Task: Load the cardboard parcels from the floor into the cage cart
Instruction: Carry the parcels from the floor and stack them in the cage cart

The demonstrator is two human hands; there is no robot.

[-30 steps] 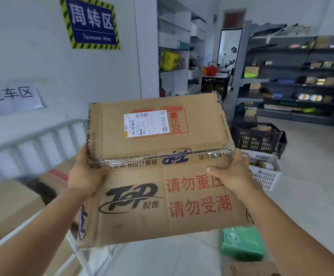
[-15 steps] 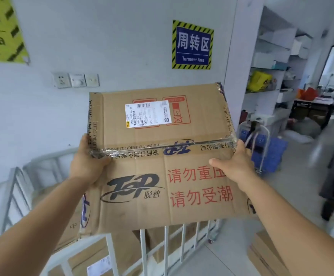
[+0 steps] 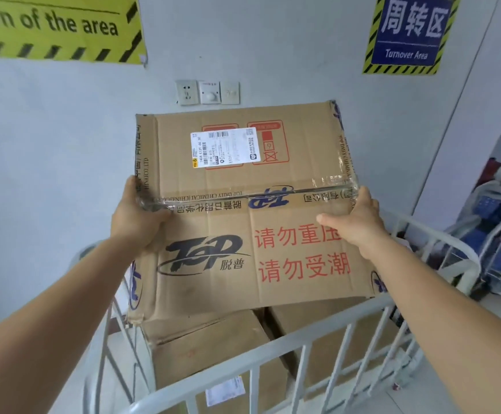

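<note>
Hands, left hand point(image 3: 137, 218) and right hand point(image 3: 359, 218), clamped fingers round opposite edges of a flat, taped brown cardboard parcel point(image 3: 243, 210), steadying it above the white-railed cage cart point(image 3: 273, 351).

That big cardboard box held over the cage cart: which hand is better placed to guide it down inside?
Probably the right hand. It grips the box on the side above the cage cart's rail and the parcels already loaded. The left hand grips the opposite edge, near the cart's left side, and seems better suited to steadying.
</note>
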